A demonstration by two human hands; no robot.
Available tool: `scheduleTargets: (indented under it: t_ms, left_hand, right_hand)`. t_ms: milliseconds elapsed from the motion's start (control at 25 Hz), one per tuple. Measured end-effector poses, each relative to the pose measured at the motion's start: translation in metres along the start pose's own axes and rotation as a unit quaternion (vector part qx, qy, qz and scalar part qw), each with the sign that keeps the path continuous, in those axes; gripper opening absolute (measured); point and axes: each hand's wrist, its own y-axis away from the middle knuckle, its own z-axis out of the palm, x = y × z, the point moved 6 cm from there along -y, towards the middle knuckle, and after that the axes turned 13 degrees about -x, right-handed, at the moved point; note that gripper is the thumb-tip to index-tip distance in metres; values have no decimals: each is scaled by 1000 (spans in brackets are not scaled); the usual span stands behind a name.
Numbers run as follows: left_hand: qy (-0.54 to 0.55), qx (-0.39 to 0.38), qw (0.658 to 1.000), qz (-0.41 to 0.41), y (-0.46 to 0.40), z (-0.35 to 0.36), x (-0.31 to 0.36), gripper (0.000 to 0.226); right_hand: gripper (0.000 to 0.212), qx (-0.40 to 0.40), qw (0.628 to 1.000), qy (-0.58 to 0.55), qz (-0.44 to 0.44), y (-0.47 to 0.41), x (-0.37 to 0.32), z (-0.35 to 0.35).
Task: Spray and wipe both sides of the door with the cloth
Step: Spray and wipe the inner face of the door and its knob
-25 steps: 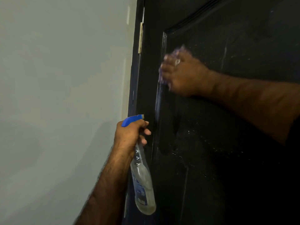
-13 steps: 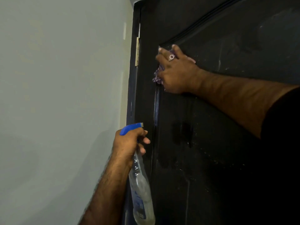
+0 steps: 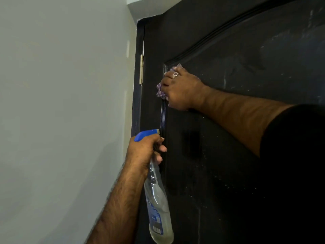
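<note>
Right hand (image 3: 182, 90) presses cloth (image 3: 161, 91) to door (image 3: 228, 155); left hand (image 3: 144, 150) holds spray bottle (image 3: 158, 205).

Right hand: fingers curled over the purple checked cloth, pinning it flat against the black door at the upper left corner of the recessed panel, beside the moulding (image 3: 163, 113). Cloth mostly hidden under the hand; edges show at the fingertips and below the knuckles. Ring (image 3: 175, 74) on one finger. Left hand: lower, near the door's hinge edge, fingers wrapped round the neck of the clear spray bottle, blue trigger head (image 3: 146, 134) above the fist, bottle body hanging down, some clear liquid at the bottom. Bottle close to the door; contact cannot be told. Fine droplets and streaks on the panel. Brass hinge (image 3: 141, 69) left of the cloth. Pale wall (image 3: 61, 111) at left.
</note>
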Motion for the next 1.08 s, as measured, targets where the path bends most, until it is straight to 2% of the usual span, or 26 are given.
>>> scheduleTargets:
  t_ms: [80,160,200,280,320,440,520,600,680,760,840,880,920,1000,1040,1080]
  left_hand:
    - [6,4,1000,8,-1,4,8,12]
    - [15,14,1000,22,0,4,14,13]
    - [22,17,999,25,3,4,15,13]
    - [34,-4,999,19,10,10,15,12]
    - [35,-25,999,12,12,15,16,10]
    - [33,-65,997,-12,16,30,15,22]
    - [54,-82,995,-28,22,40,16,26]
    - [65,-103,992,-29,29,48,19,24]
    - [68,-119,990,-16,39,50,24,21]
    - [71,-137,988,-9,50,48,26,18]
    - [68,-161,985,-13,60,49,26,17]
    - [62,-170,983,-16,63,49,27,16]
    - [59,-174,983,-22,65,51,27,18]
    - [67,-161,984,-26,64,53,28,21]
    - [76,-152,985,-24,61,54,30,21]
    - [81,-143,986,-18,58,54,32,20]
  right_hand:
    - [62,12,1000,-18,-15,14,-30,15]
    - [57,21,991,-28,-133,53,-89,40]
    - [57,-1,978,-13,-206,74,-114,53]
    - [61,-42,957,21,-285,93,-113,58]
    - [62,-28,965,23,-258,85,-85,48]
    - [61,48,997,14,-59,48,38,10]
    - [63,48,998,23,16,49,78,0]
    - [66,70,996,26,-40,69,43,18]
    - [66,95,984,24,-148,119,-32,50]
    - [62,79,962,23,-260,170,-86,80]
    - [60,66,950,58,-300,176,-67,72]
    - [61,82,957,65,-269,160,-37,58]
    - [61,97,973,61,-201,135,3,41]
    - [70,73,995,57,-45,96,78,9]
    - [76,66,997,48,6,90,99,1]
    - [78,67,997,35,11,91,99,3]
